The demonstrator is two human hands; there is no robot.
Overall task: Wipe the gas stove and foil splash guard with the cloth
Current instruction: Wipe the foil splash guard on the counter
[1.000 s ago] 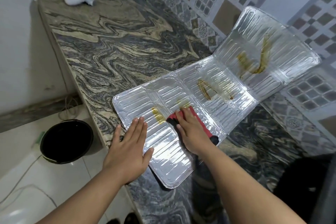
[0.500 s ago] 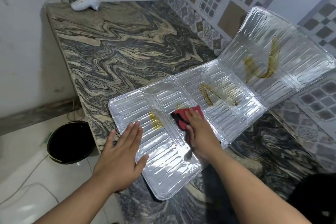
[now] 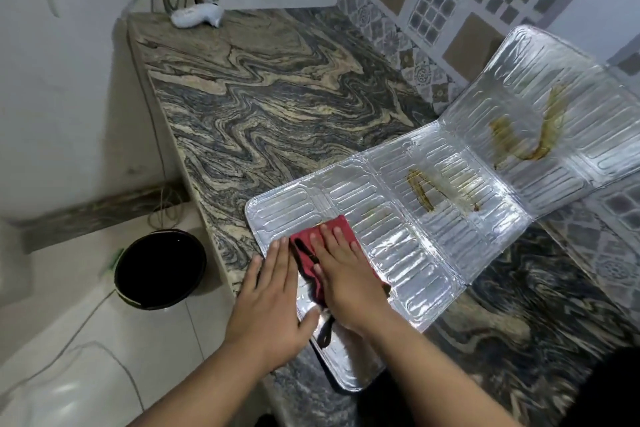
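The silver foil splash guard (image 3: 408, 239) lies unfolded on the marble counter, its far panel tilted up against the tiled wall. Brown-yellow greasy streaks mark the middle panel (image 3: 420, 191) and the far panel (image 3: 533, 135). My right hand (image 3: 346, 270) presses a red cloth (image 3: 311, 250) flat on the near panel. Beside it my left hand (image 3: 273, 291) lies flat, fingers together, on the guard's left edge, holding it down. No gas stove is in view.
The counter (image 3: 277, 107) runs along a patterned tile wall (image 3: 433, 3). A white object (image 3: 197, 15) lies at its far corner. Below the counter's left edge a black bucket (image 3: 161, 269) stands on the pale floor, with cables nearby.
My right hand has slid the red cloth to the left across the near panel, over the yellow stain, which no longer shows. My left hand stays flat on the guard's edge.
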